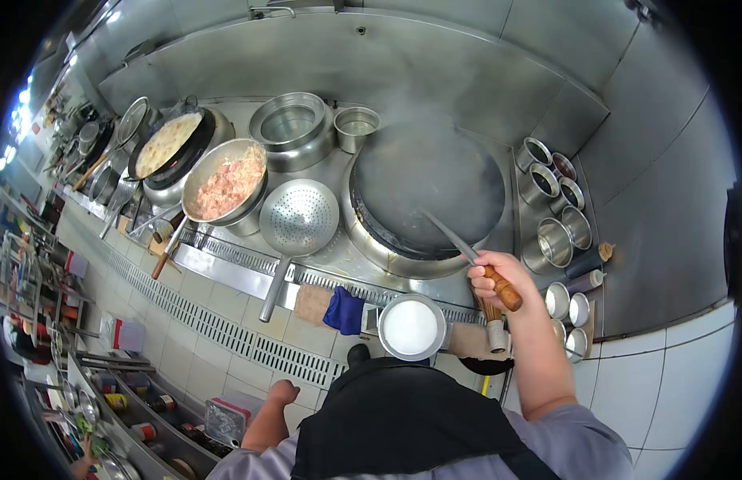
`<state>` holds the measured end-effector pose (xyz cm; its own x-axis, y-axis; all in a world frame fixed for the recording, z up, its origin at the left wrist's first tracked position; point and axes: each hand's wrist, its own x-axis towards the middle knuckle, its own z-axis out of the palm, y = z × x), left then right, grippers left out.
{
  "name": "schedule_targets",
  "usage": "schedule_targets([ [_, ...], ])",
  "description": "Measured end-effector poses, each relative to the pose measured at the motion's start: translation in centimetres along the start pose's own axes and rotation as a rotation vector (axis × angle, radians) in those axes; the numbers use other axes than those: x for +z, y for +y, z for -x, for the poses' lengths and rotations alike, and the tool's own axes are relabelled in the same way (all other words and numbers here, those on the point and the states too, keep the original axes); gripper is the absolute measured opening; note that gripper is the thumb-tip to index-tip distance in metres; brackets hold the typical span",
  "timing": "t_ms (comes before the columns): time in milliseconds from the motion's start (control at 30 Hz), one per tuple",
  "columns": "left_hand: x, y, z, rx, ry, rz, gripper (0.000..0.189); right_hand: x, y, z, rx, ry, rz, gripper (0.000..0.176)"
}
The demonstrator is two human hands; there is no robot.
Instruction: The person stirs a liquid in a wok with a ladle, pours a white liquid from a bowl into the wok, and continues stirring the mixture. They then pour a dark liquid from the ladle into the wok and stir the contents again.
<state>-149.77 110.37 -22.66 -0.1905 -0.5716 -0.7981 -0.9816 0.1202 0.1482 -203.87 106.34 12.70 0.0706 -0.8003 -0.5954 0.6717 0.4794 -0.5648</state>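
Observation:
My right hand [496, 278] is closed around the wooden handle of a long metal cooking utensil [451, 232]. Its shaft slopes down to the left into a large dark wok [475, 180]. Steam blurs the wok's inside, and the utensil's far end cannot be made out. My left hand [284, 391] hangs low beside my apron, away from the stove, with its fingers hidden from view. Between my body and the stove sits a metal pot [444, 328] with white contents [411, 326].
A perforated strainer [299, 216] lies left of the wok. Beyond it are a pan of pinkish chopped meat [229, 186], a wok with pale food [169, 144] and a round steel pot [307, 148]. Several metal containers [555, 240] line the right side. Blue cloth [344, 310] lies at the front edge.

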Motion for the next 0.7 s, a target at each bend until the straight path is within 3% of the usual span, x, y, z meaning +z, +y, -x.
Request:
schedule_targets([
  [100, 1.0, 1.1, -0.6, 0.002, 0.061, 0.075, 0.048, 1.5, -2.2, 3.0, -0.011, 0.063, 0.15, 0.012],
  [167, 2.0, 1.9, -0.6, -0.074, 0.016, 0.173, 0.047, 2.8, -3.7, 5.7, -0.044, 0.2, 0.35, 0.015],
  [200, 3.6, 2.8, -0.6, -0.064, 0.018, 0.209, 0.047, 1.9, -5.6, 7.3, -0.008, 0.094, 0.425, 0.018],
  [300, 6.8, 2.8, -0.5, -0.063, 0.052, 0.191, 0.045, 3.7, -7.5, 10.5, -0.106, 0.199, 0.524, 0.031],
  [367, 7.7, 3.4, 0.2, -0.069, -0.055, 0.17, 0.043, 4.1, -8.6, 11.9, -0.158, 0.206, 0.546, 0.034],
  [700, 8.4, 4.9, 0.8, -0.163, -0.025, 0.282, 0.038, 6.0, -13.3, 15.7, -0.475, 0.091, 0.577, 0.047],
])
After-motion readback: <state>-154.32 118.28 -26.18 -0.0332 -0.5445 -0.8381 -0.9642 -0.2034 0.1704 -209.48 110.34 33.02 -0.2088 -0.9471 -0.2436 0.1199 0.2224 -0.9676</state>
